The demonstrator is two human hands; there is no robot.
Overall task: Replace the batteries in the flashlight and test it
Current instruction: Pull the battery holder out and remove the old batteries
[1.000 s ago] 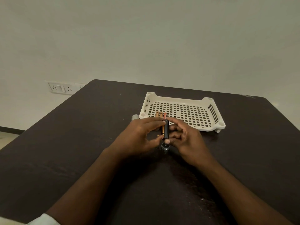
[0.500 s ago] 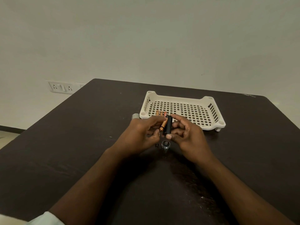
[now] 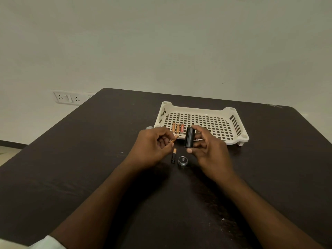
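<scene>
Nearest on the dark table [image 3: 89, 168] lie 1 battery [image 3: 173, 155], copper end pointing away, and just right of it a round grey cap [image 3: 183, 161]; the 2 are close but apart. Above them the left hand [image 3: 152, 148] has its fingers curled and pinches a copper-coloured battery [image 3: 173, 139] at the fingertips, tilted up to the right. The right hand [image 3: 209, 150] grips the black flashlight body [image 3: 189, 137] nearly upright, thumb below and fingers wrapped behind it, clear of the table. Behind the hands stands a white slotted tray [image 3: 233, 121], with 3 batteries [image 3: 177, 128] lying side by side at its near left edge. A small grey object [image 3: 149, 127] peeks out beyond the left hand; I cannot tell what it is. On the wall at far left is a socket plate [image 3: 68, 98].
</scene>
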